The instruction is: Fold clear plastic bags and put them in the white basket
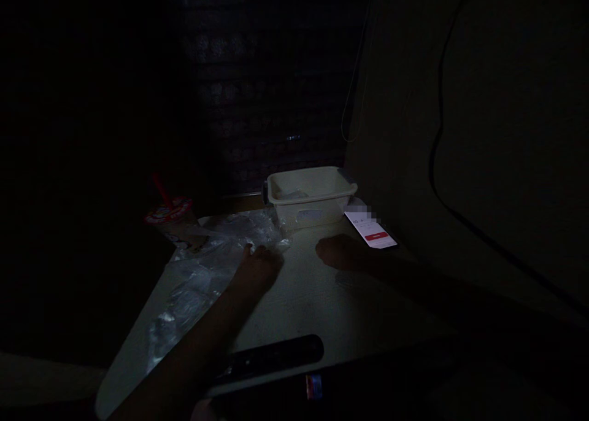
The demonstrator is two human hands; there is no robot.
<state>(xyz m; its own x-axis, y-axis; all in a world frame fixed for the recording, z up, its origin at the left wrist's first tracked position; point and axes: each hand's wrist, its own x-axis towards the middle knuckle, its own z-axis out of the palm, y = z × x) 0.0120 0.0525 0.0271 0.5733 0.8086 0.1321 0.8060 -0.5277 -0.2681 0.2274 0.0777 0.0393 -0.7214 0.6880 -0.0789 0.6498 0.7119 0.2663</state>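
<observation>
The scene is very dark. My left hand is over the table at the right edge of a spread of crinkled clear plastic bags. Its fingers are curled, and a shiny bit of plastic shows just beyond them; whether they grip it is unclear. To the right, my right hand is closed like a fist above the table, and what is in it, if anything, is hidden. A faint clear shape lies below that hand. Behind both hands stands a white plastic bin with something pale inside.
A lit phone lies to the right of the bin. On the left stands a drink cup with a red straw. A long dark object lies along the near edge of the white table. A black cable hangs at the right.
</observation>
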